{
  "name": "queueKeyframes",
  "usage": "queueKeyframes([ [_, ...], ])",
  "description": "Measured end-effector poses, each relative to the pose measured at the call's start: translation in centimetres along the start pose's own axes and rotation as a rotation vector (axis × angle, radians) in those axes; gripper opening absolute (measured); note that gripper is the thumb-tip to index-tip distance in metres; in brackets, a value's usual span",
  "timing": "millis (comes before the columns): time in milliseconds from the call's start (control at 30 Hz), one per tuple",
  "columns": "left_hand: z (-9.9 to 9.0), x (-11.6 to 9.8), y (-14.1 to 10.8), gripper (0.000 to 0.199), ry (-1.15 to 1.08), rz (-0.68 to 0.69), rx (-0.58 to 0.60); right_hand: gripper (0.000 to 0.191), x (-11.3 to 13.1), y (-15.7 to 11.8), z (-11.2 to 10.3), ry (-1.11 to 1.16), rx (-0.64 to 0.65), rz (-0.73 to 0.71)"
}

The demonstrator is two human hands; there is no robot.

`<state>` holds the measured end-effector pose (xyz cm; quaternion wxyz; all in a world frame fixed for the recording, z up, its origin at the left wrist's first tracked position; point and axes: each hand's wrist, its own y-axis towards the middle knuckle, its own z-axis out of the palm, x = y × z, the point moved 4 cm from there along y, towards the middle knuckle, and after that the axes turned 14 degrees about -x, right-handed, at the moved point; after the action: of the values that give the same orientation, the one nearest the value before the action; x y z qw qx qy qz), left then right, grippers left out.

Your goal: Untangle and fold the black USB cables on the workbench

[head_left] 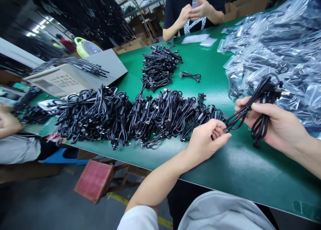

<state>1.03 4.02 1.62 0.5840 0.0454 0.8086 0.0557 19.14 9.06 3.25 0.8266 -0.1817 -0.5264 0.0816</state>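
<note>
Bundled black cables [260,93] with metal-tipped plugs are gripped in my right hand [283,126], above the front of the green table. My left hand [207,139] pinches a small plug end [226,130] of one cable, whose loop runs across to the right hand. Just left of my left hand lies a long heap of coiled black cables [168,113], which merges with a taller heap [97,113] farther left. How many bundles my right hand holds is not clear.
Clear plastic bags of cables [276,56] pile up on the right. A smaller cable stack [159,68] and a single coil [190,76] lie on the green table [208,86]. Across it, a person's hands [198,11] hold something small. A grey-white machine [67,78] stands left; a red-topped stool [94,180] is below.
</note>
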Motion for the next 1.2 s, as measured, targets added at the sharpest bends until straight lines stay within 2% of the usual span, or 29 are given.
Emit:
queueKeyframes([
  [100,-0.8,-0.4,0.6,0.024,-0.035,0.016,-0.046,0.007,0.4,0.5,0.1,0.064,0.071,0.05],
  [200,-2.8,-0.8,1.4,0.023,-0.04,0.058,-0.262,0.009,0.5,1.4,-0.3,0.038,0.034,0.046],
  [267,-3.6,-0.8,1.7,0.021,0.063,0.103,-0.334,0.007,0.1,1.9,-0.7,-0.034,-0.014,0.041],
  [333,-3.3,-0.6,1.8,0.029,0.265,0.17,-0.277,0.009,-0.4,2.1,-0.8,-0.095,-0.023,0.037],
  [467,-1.7,0.1,1.4,0.062,0.72,0.267,-0.11,0.022,-1.4,2.2,-0.9,-0.215,-0.002,-0.001],
  [567,-1.3,0.1,1.1,0.066,0.906,0.288,0.002,0.024,-2.0,2.1,-1.1,-0.32,0.007,-0.024],
  [633,-1.3,-0.1,1.0,0.07,0.948,0.302,0.075,0.025,-2.4,2.1,-1.3,-0.369,0.014,-0.057],
  [700,-1.5,-0.2,0.9,0.074,0.915,0.3,0.12,0.025,-2.9,1.9,-1.3,-0.405,0.034,-0.075],
  [767,-1.8,-0.2,1.0,0.069,0.797,0.277,0.106,0.026,-3.6,1.8,-1.2,-0.413,0.066,-0.049],
  [933,-3.8,-0.6,1.7,0.038,0.304,0.185,-0.186,0.021,-4.1,2.3,-1.5,-0.275,0.059,0.025],
  [1033,-4.3,-0.8,1.9,0.028,0.041,0.12,-0.274,0.023,-4.2,2.6,-1.5,-0.265,0.061,0.059],
  [1100,-3.8,-0.8,1.9,0.024,-0.091,0.096,-0.26,0.031,-4.4,2.2,-1.2,-0.258,0.102,0.089],
  [1200,-2.0,-0.4,1.3,0.019,-0.186,0.087,-0.13,0.041,-4.3,1.2,-0.5,-0.141,0.158,0.103],
])
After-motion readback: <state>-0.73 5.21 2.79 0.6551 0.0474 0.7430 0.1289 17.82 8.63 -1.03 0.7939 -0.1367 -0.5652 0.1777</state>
